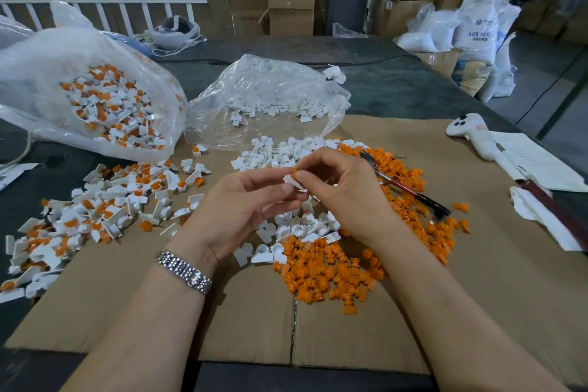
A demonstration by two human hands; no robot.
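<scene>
Above the middle of the cardboard sheet point(477, 264), my left hand point(241, 210) pinches a small white plastic piece point(292, 182). My right hand point(343, 191) pinches an orange plug point(295, 172) at the top of that white piece, thumb and fingers curled round it. Beneath the hands lies a heap of loose white pieces point(299, 229). A heap of orange plugs point(324, 274) spreads to the front and right. A pile of white pieces fitted with orange plugs point(105, 207) lies to the left.
A clear bag of fitted pieces point(105, 102) lies at the left, a clear bag of white pieces point(270, 99) behind the hands. A red-handled tool point(410, 191), a white controller point(477, 137), papers and a rag lie right. Cardboard boxes and sacks stand behind.
</scene>
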